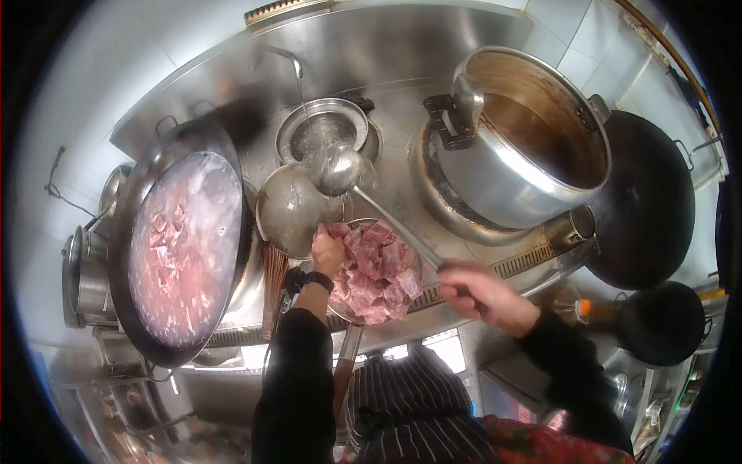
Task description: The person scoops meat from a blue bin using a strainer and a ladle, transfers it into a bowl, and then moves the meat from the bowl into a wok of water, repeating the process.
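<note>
So your right hand [485, 297] is wrapped around a long-handled silver metal ladle [338, 170]. Your left hand [328, 254] is up against the raw pink meat pieces [377, 271] heaped in a round metal vessel [353, 322], tbh can't tell if it's gripping any.

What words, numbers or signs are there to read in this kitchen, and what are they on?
None: I can't read any word, brand, number or sign.
Ladle in the right hand: no writing that I can make out.
Big metal pot: none either.
Bottle with the orange cap: too small and blurred to read.
</note>
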The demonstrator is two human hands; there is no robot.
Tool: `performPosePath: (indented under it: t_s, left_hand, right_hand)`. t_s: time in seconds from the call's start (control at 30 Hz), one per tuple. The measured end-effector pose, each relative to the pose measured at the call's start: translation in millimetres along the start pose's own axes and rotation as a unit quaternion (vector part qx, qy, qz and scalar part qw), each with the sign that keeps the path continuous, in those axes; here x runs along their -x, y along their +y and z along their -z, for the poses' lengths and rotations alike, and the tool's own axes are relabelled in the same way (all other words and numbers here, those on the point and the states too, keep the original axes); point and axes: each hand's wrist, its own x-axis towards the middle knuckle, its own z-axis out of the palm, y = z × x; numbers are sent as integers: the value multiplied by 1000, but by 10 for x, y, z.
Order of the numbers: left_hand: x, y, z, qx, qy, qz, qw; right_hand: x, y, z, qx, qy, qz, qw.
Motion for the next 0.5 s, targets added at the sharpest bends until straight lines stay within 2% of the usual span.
performPosePath:
  t_s: [0.03, 0.1, 0.13, 0.2, 0.23, 0.3, 0.37, 0.43, 0.47, 0.5]
  left_hand:
    - [35, 93, 33, -3, -2, -4, 1000]
    - [162, 176, 78, -144, 25, -59, 988]
    - [158, 99, 37, -148, 22, -62, 987]
    - [95, -28, 7, -210, 99, -174, 957]
    - [114, 12, 31, -214, 96, -176, 956]
    - [148, 75, 120, -107, 41, -85, 990]
    - [148, 11, 228, -71, 43, -120, 989]
    - [258, -5, 342, -24, -24, -98, 995]
    - [169, -168, 283, -23, -20, -98, 995]
    - [68, -332, 238, 61, -57, -55, 995]
  right_hand:
    - [116, 35, 32, 24, 3, -2, 1000]
    - [307, 154, 84, 41, 8, -5, 999]
    - [386, 222, 105, 85, 30, 19, 996]
    - [541, 308, 140, 136, 51, 62, 987]
    - [574, 377, 191, 131, 51, 62, 988]
    - [620, 510, 289, 176, 50, 87, 979]
    - [644, 622, 330, 178, 62, 87, 978]
    - [604, 754, 372, 167, 66, 130, 975]
    - [611, 773, 364, 169, 63, 132, 975]
    - [623, 797, 355, 160, 63, 134, 976]
